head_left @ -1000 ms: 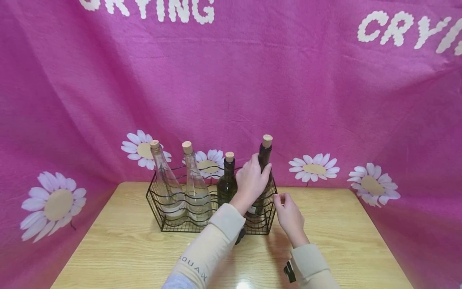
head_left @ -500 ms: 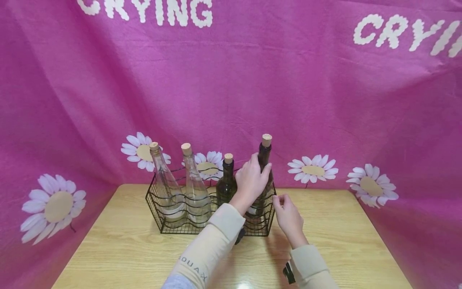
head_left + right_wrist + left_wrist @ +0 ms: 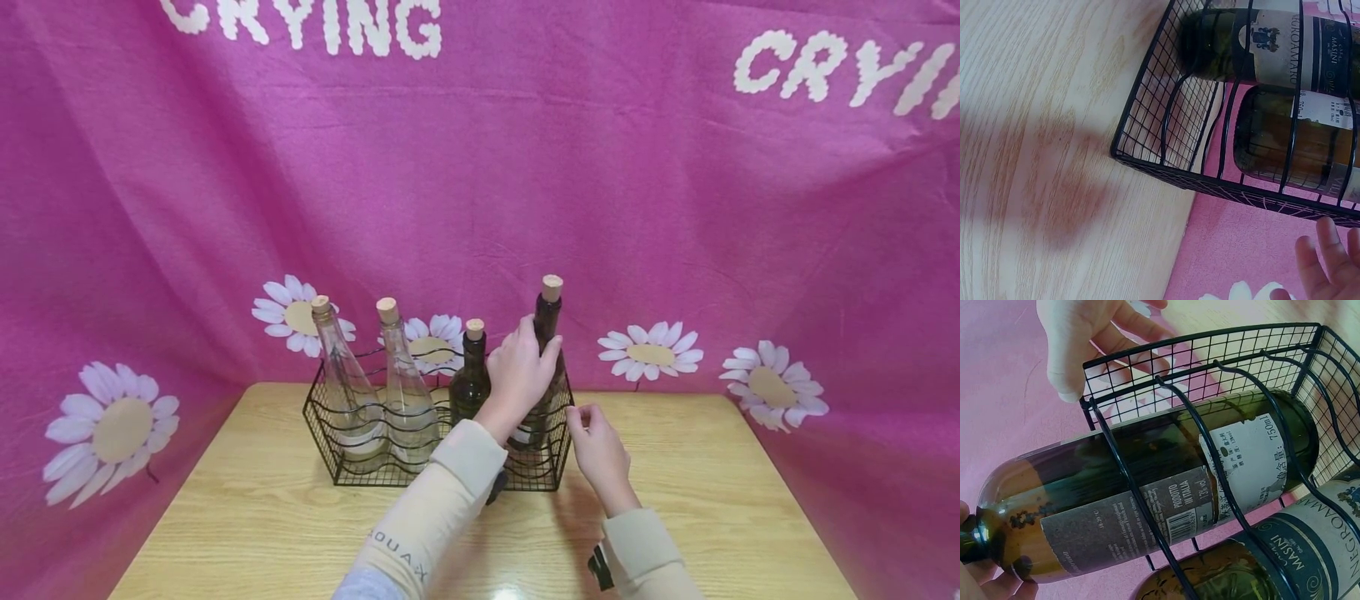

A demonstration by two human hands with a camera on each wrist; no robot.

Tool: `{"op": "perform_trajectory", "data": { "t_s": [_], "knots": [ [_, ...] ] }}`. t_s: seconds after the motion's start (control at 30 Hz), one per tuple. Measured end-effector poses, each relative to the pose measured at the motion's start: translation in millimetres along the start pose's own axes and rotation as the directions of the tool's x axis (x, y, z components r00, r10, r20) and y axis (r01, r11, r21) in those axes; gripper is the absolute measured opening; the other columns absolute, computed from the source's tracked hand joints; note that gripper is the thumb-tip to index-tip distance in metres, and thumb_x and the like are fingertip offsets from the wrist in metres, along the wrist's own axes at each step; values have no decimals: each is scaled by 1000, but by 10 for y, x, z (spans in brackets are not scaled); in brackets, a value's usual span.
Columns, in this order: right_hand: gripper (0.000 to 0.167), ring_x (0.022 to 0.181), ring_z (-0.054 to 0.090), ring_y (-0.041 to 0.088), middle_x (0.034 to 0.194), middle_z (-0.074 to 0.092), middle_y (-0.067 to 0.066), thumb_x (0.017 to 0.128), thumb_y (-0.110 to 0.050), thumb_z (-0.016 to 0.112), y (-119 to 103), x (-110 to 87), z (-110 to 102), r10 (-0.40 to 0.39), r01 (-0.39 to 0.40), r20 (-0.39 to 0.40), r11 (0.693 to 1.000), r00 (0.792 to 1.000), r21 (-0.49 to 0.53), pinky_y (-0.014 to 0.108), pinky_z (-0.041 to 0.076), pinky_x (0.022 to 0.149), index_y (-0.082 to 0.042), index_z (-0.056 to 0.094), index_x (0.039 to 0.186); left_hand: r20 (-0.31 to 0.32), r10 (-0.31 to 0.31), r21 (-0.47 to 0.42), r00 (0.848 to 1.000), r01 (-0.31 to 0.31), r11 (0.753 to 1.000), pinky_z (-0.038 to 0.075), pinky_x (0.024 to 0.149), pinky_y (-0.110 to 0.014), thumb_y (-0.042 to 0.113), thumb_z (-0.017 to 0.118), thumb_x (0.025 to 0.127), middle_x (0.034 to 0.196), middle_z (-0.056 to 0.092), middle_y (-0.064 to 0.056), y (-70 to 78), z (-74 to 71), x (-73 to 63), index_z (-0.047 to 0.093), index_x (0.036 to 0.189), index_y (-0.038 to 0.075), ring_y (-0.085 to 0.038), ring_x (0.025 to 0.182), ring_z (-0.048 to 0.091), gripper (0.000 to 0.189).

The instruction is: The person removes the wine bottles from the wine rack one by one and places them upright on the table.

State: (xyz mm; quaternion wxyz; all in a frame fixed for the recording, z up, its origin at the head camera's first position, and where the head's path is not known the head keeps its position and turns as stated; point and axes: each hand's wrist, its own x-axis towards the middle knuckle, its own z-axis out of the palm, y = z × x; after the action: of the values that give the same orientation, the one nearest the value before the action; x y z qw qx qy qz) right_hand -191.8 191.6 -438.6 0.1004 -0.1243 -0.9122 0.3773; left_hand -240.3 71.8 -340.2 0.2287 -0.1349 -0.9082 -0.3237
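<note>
My left hand (image 3: 519, 371) grips a dark green wine bottle (image 3: 546, 318) by its neck, just below the cork. The bottle stands in the right end of a black wire bottle rack (image 3: 564, 450), its base above the rack's floor in the right wrist view. A dark label and a torn white sticker show on that bottle (image 3: 1116, 506) in the left wrist view. My right hand (image 3: 602, 454) is at the rack's right side, where its fingertips (image 3: 1327, 230) touch or nearly touch the mesh from outside. A shorter green bottle (image 3: 471, 387) stands left of the held one, partly behind my left hand.
Two clear corked bottles (image 3: 341, 367) lean in the rack's left part. The rack stands on a wooden table (image 3: 247, 500) near its back edge. A pink cloth (image 3: 480, 167) printed with daisies hangs behind and along both sides.
My left hand and the dark bottle have shifted very slightly up and to the left within the rack. The right hand keeps its place beside the mesh.
</note>
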Motion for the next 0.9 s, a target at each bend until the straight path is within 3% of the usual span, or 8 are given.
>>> {"op": "perform_trajectory", "data": {
  "t_s": [0.9],
  "knots": [
    [52, 93, 57, 29, 106, 60, 12, 91, -54, 28, -8, -15, 6, -2, 2, -9, 1000, 1000, 2, 48, 39, 72, -11, 53, 107, -43, -2, -21, 999, 2, 1000, 45, 67, -40, 37, 53, 88, 91, 64, -8, 19, -89, 55, 49, 120, 7, -24, 81, 61, 45]
  ]
}}
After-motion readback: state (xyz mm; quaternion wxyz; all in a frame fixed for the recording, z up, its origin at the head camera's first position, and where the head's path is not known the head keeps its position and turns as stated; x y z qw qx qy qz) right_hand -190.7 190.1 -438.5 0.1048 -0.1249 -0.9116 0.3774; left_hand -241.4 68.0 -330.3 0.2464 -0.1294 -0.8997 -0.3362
